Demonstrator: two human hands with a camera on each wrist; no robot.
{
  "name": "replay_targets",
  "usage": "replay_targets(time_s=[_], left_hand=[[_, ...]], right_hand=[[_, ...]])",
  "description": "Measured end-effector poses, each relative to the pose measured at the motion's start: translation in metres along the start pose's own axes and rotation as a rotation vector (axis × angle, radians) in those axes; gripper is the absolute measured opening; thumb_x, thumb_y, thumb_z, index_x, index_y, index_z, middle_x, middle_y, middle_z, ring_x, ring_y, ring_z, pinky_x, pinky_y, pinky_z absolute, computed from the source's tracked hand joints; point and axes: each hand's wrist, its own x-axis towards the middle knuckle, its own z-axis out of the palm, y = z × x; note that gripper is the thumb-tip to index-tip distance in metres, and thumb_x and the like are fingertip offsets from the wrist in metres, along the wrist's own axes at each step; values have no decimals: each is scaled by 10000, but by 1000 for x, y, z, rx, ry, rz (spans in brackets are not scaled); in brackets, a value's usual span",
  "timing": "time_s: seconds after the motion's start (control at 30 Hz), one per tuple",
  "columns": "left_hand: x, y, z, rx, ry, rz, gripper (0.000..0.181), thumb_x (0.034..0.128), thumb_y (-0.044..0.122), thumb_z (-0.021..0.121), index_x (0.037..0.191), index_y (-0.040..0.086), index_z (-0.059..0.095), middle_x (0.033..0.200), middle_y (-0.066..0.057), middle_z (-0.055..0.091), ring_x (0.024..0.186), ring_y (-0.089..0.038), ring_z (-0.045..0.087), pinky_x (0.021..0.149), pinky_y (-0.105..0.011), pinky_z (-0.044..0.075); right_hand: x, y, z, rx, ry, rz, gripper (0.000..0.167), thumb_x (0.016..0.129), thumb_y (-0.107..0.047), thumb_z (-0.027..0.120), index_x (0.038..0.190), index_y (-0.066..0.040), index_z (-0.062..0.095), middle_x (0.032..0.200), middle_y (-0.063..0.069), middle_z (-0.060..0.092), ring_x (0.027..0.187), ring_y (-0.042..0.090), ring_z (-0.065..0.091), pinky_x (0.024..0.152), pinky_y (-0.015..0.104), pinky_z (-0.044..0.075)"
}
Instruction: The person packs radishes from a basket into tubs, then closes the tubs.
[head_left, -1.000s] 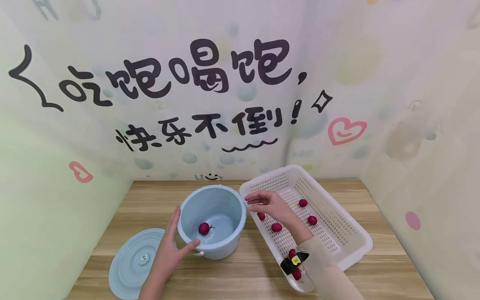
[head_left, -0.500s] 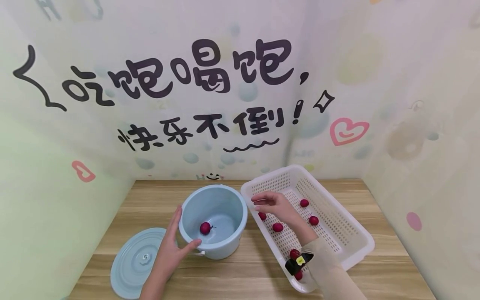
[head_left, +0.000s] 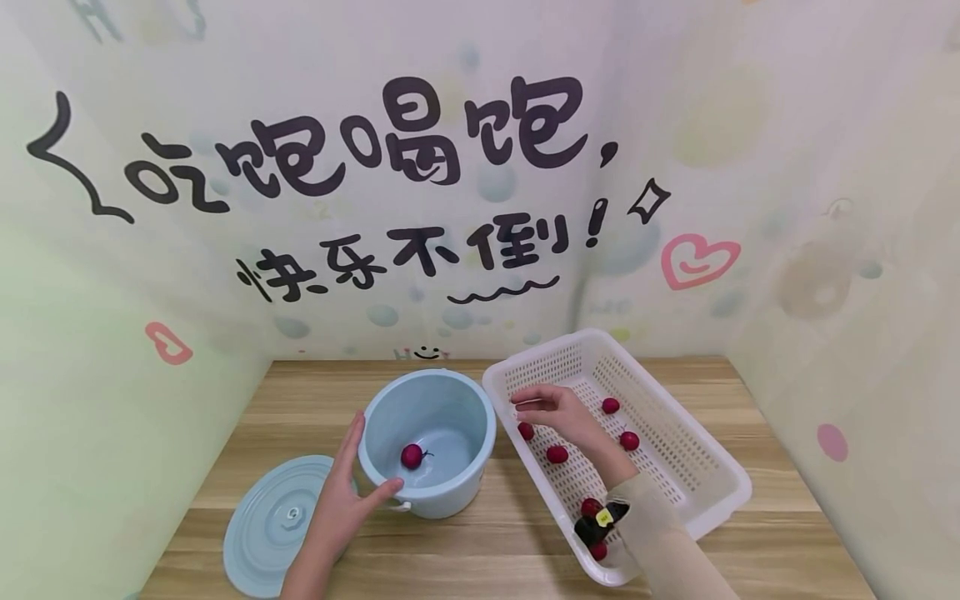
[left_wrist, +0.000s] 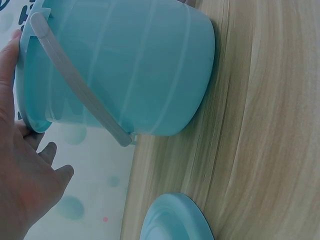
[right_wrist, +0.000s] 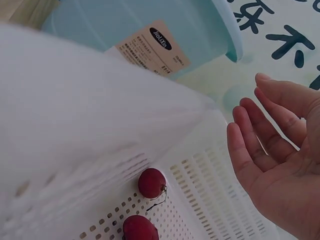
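Observation:
A light blue bucket [head_left: 450, 500] stands on the table with one dark red round fruit [head_left: 412, 456] on its bottom. The left hand [head_left: 341, 500] touches the bucket's rim on its left side, thumb at the front, fingers spread; the left wrist view shows this hand [left_wrist: 25, 175] beside the rim and the grey handle [left_wrist: 80, 90]. Over the left part of a white perforated basket [head_left: 712, 508] hovers the right hand [head_left: 558, 412], holding nothing, its fingers loosely bent. Several red fruits [head_left: 630, 440] lie in the basket. In the right wrist view that hand [right_wrist: 280, 155] is empty.
The round blue lid [head_left: 258, 525] lies on the wooden table [head_left: 495, 550] left of the bucket, partly behind the left forearm. A patterned wall covering [head_left: 480, 317] rises at the table's back edge. A black strap [head_left: 600, 523] is round the right wrist.
From the bucket's right rim, the right hand has moved a little to the right, over the basket. The left hand stays at the bucket; the fruit inside lies as before.

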Motion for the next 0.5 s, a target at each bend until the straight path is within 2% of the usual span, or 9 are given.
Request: replay_targets(time_s=[0.13,0.27,0.5], left_hand=[[0,1,0,5,-7,-9,1074,808,416,808,1614,293,108,1695,-67,124,1537,-421,163,1148,-737,230],[0,1,0,8,-5,-8,1077,806,415,810,1615,279,113,1694,-71,125,1537,-422,163,1152,-731,231],[0,2,-1,11,-9,-14,1078,807,420,809,1611,314,100,1696,-64,119,1538,-421,157,1155,-729,228]], right_hand=[[0,3,-2,-10,7,-1,352,918,-103,698,1240,33,649,1266,289,637,1121,318,684,959,338,585],[1,10,-5,-12,17,14,351,921,-127,700,1240,11,654,1267,281,641,1121,291,685,1001,391,564],[1,17,-6,-15,34,42,363,927,-102,686,1257,41,636,1256,251,659,1112,282,687,1012,401,556]])
